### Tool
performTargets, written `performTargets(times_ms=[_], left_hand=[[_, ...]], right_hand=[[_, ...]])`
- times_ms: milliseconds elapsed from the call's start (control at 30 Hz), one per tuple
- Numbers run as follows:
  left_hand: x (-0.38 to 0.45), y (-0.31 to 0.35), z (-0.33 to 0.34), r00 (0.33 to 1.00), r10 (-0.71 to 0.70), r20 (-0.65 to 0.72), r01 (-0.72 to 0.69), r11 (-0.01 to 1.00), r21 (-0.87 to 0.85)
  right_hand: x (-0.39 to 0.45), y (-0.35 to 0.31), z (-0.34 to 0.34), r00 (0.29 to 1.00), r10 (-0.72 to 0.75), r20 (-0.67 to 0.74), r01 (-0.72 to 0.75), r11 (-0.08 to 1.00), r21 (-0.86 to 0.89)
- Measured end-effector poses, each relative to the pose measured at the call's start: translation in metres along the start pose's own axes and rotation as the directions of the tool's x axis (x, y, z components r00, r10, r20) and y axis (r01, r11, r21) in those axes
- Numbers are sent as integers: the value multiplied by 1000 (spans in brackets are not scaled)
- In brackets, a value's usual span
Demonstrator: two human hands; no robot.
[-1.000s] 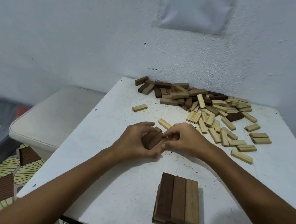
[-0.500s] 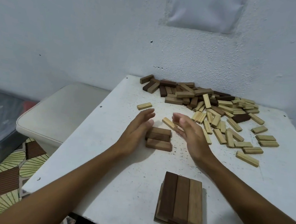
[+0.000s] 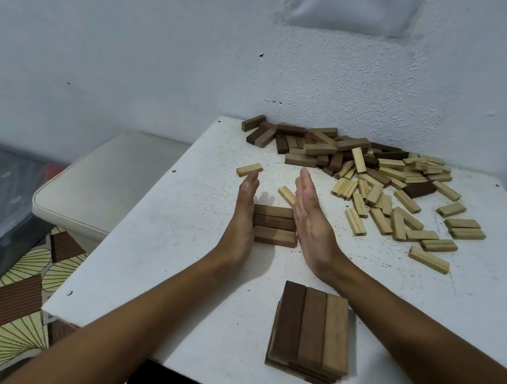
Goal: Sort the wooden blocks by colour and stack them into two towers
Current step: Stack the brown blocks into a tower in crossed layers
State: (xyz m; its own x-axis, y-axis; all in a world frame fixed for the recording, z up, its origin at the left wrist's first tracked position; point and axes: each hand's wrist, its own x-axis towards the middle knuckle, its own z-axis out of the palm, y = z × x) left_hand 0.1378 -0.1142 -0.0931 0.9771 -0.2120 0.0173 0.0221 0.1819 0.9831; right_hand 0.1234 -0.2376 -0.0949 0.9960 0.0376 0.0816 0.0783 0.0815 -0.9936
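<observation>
Both hands stand flat and straight-fingered: the left hand [image 3: 243, 218] and right hand [image 3: 311, 225] press the ends of three dark brown wooden blocks [image 3: 274, 228] mid-tabletop. A short dark block tower [image 3: 311, 333] sits near the white tabletop's [image 3: 152, 262] front edge; mixed loose blocks [image 3: 371, 178] crowd the far right corner.

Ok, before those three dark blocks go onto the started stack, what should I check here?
1. Three dark blocks lie side by side as a row: ok.
2. left hand flat against their left ends: ok.
3. right hand flat at their right ends: ok.
4. Block ends flush: cannot tell, hands hide them.
5. dark stack top layer level, three across: ok.
6. Loose light block behind the row, apart: ok.
</observation>
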Motion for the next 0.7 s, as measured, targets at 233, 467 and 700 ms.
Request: performTargets(times_ms=[233, 467, 700], left_hand=[[2, -7, 3, 1000, 5, 12, -5, 1000, 28], [6, -1, -31, 991, 118, 69, -135, 923, 361], [15, 2, -64, 952, 67, 298, -269, 641, 719]], right_hand=[[0, 1, 1, 1000, -11, -8, 11, 1000, 28], [1, -4, -21, 979, -198, -43, 159, 884, -441], [6, -12, -60, 967, 23, 252, 162, 709, -686]])
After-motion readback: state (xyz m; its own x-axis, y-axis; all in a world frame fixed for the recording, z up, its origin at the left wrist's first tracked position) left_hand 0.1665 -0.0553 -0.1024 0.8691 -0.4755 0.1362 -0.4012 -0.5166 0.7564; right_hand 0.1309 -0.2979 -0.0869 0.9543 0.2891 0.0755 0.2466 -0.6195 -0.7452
